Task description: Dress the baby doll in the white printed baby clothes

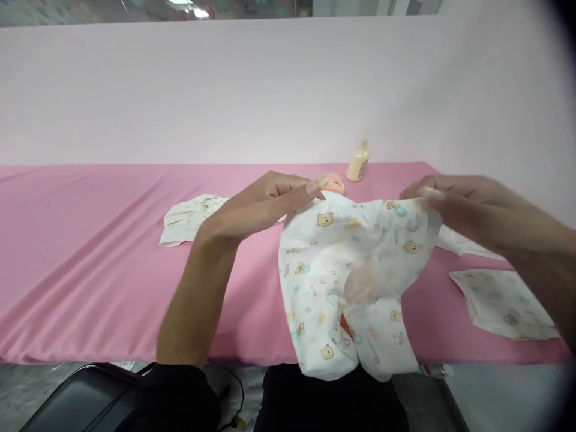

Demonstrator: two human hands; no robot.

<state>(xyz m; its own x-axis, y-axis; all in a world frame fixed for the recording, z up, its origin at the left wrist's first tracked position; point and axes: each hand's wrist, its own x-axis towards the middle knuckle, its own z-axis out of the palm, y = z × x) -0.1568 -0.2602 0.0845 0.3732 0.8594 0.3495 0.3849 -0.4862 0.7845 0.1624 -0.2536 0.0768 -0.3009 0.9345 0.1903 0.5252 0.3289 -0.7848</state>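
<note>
A pair of white baby pants (310, 294) with a teddy-bear print hangs upright in front of me, its two legs falling past the table's front edge. My left hand (274, 201) pinches the left end of the waist between thumb and fingers. At the opposite end, my right hand (468, 207) grips the fabric the same way, so the waist sags a little between them. Behind the pants shows part of a peach-coloured, rounded thing like a doll's head (333, 182); whatever lies below it is hidden.
Pink cloth (103, 258) covers the table against a white wall. A pale yellow pump bottle (358, 164) stands at the back. Left lies a small printed white garment (189, 219); right, a folded printed cloth (504, 303) and another white cloth (465, 243). A black chair (81, 396) is below left.
</note>
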